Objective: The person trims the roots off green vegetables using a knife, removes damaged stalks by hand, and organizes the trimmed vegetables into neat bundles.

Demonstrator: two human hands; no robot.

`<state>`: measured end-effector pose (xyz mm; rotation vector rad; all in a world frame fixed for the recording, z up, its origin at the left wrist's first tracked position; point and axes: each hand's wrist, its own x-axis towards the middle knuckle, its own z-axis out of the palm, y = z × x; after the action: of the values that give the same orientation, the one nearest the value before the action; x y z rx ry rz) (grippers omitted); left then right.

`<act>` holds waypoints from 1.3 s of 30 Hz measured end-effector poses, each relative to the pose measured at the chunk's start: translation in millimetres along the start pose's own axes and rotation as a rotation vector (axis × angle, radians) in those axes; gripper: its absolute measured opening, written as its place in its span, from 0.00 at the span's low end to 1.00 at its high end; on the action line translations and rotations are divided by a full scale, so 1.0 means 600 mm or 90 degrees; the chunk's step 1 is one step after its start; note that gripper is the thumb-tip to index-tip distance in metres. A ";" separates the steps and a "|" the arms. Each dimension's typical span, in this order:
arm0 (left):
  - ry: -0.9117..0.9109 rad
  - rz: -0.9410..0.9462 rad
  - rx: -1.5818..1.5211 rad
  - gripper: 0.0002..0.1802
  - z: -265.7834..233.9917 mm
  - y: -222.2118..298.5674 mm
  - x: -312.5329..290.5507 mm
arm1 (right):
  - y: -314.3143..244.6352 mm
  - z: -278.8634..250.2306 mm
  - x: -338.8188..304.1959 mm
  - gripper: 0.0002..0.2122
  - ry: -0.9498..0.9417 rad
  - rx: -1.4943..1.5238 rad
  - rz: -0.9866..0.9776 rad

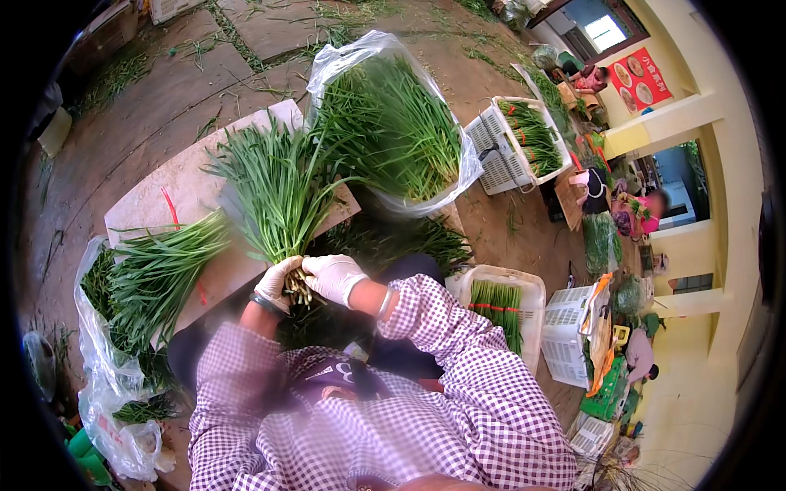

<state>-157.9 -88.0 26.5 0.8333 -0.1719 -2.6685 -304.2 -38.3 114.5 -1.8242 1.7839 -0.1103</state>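
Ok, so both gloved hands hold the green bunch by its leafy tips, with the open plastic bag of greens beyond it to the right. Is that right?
Not quite: the left hand and right hand hold the green bunch near its pale stem ends, as the head view shows. The open plastic bag is placed as you said.

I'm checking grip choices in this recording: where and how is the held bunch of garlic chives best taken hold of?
Probably around the pale stems, close to their ends, coming from the person's near side. The bunch of garlic chives is narrowest there and its leaves fan outward, away from the person. The left hand and right hand are at that stem end.
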 end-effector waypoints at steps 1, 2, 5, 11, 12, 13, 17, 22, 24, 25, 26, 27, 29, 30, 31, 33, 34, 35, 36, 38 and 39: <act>-0.039 -0.004 0.016 0.11 0.002 0.001 -0.003 | 0.008 -0.003 -0.004 0.12 0.008 0.025 -0.025; -0.022 0.008 0.027 0.11 0.006 0.000 -0.005 | 0.012 -0.012 -0.006 0.12 0.000 0.078 -0.038; -0.073 0.007 0.112 0.12 -0.015 0.018 -0.026 | 0.015 -0.040 -0.005 0.16 -0.021 0.307 0.052; 0.004 0.094 0.196 0.11 0.013 -0.013 -0.039 | 0.068 0.031 0.033 0.20 -0.122 0.844 0.056; -0.009 0.088 0.240 0.12 0.010 -0.025 -0.042 | 0.066 0.030 0.034 0.22 -0.219 0.928 0.096; -0.023 0.082 0.286 0.14 0.008 -0.038 -0.044 | 0.078 0.064 0.052 0.24 -0.208 1.087 0.153; -0.118 0.062 0.323 0.18 -0.002 -0.042 -0.043 | 0.042 0.026 0.045 0.31 -0.195 1.238 0.004; -0.167 0.186 0.467 0.20 0.006 -0.049 -0.031 | 0.019 -0.010 0.035 0.20 -0.093 1.215 0.032; -0.177 0.210 0.479 0.25 0.010 -0.051 -0.032 | -0.001 -0.019 0.037 0.18 -0.034 1.180 -0.029; -0.206 0.131 0.439 0.28 -0.006 -0.044 -0.033 | -0.008 -0.027 0.034 0.19 0.005 1.139 -0.043; -0.210 0.155 0.411 0.30 0.002 -0.037 -0.035 | -0.007 -0.027 0.034 0.18 0.030 1.121 -0.054; -0.210 0.181 0.386 0.31 0.020 -0.021 -0.047 | -0.009 -0.031 0.035 0.18 0.050 1.106 -0.069; -0.149 0.156 0.332 0.36 0.040 0.006 -0.070 | -0.014 -0.039 0.029 0.20 0.097 1.084 -0.106; -0.144 0.251 0.296 0.38 0.062 0.014 -0.076 | -0.010 -0.037 0.025 0.21 0.093 1.057 -0.094; -0.138 0.345 0.258 0.40 0.083 0.023 -0.077 | -0.006 -0.035 0.022 0.21 0.088 1.030 -0.081; -0.119 0.431 0.330 0.43 0.091 0.052 -0.076 | -0.021 -0.035 0.022 0.20 0.120 0.947 -0.096; -0.139 0.425 0.330 0.43 0.102 0.064 -0.082 | -0.033 -0.051 0.016 0.20 0.121 0.853 -0.098; -0.125 0.449 0.326 0.44 0.136 0.072 -0.094 | -0.027 -0.057 0.025 0.20 0.148 0.759 -0.155; -0.115 0.467 0.337 0.41 0.145 0.083 -0.095 | -0.022 -0.062 0.034 0.21 0.183 0.663 -0.209; -0.082 0.487 0.365 0.38 0.175 0.105 -0.099 | -0.008 -0.070 0.054 0.23 0.292 0.497 -0.306; -0.104 0.491 0.353 0.35 0.210 0.111 -0.104 | -0.002 -0.076 0.061 0.23 0.360 0.417 -0.352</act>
<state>-162.7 -126.4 177.3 0.5248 -1.0692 -1.9496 -319.9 -88.3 140.8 -1.8024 1.2544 -1.3636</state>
